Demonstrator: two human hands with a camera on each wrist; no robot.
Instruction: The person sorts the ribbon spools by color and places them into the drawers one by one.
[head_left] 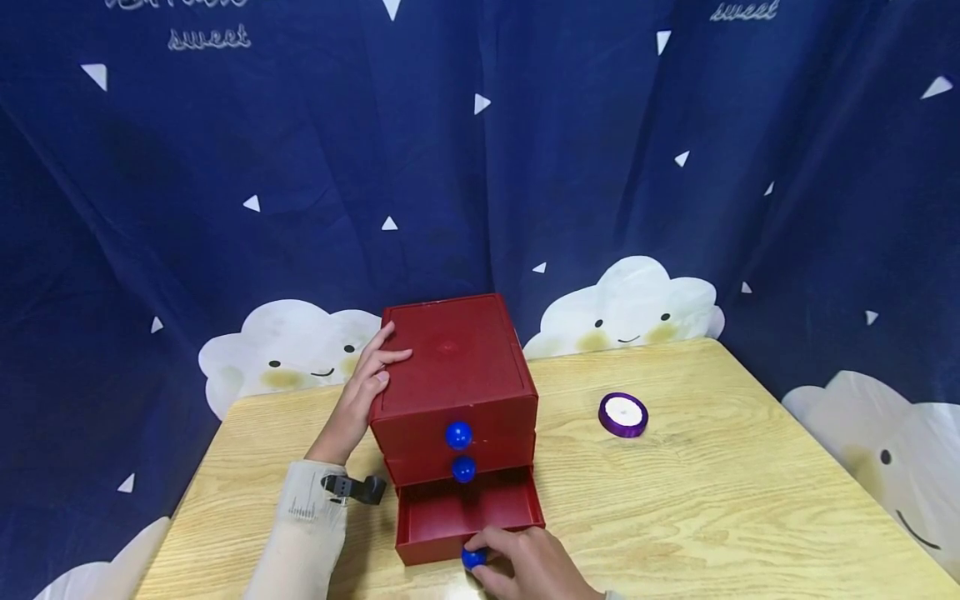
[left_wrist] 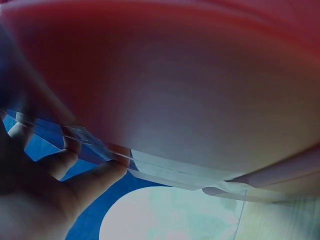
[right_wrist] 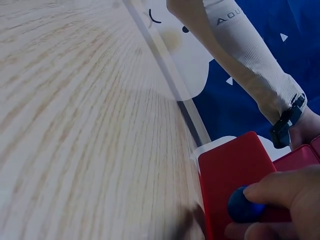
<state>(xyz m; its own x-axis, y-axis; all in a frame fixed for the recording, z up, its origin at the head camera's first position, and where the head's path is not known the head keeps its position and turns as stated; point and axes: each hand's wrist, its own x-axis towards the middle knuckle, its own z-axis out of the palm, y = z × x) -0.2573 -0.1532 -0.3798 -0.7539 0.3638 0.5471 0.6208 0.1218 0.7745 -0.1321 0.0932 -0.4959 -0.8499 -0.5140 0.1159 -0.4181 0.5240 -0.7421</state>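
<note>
A dark red drawer box (head_left: pixel 450 358) with blue ball knobs stands on the table. Its bottom drawer (head_left: pixel 442 546) is pulled out toward me, and the part of its inside that shows is bare. My right hand (head_left: pixel 536 567) pinches that drawer's blue knob (head_left: pixel 474 558) between thumb and fingers; the right wrist view shows the knob (right_wrist: pixel 245 205) at the thumb tip, against the red drawer front (right_wrist: pixel 237 165). My left hand (head_left: pixel 367 392) rests against the box's left side, fingers spread over the top edge. In the left wrist view its fingers (left_wrist: pixel 97 182) touch the box wall.
A roll of purple ribbon (head_left: pixel 623 415) lies on the wooden table (head_left: pixel 675 500) to the right of the box. Behind the table hangs a dark blue curtain (head_left: pixel 450 150) printed with clouds and triangles. A black wrist strap (head_left: pixel 352 488) sits on the left sleeve.
</note>
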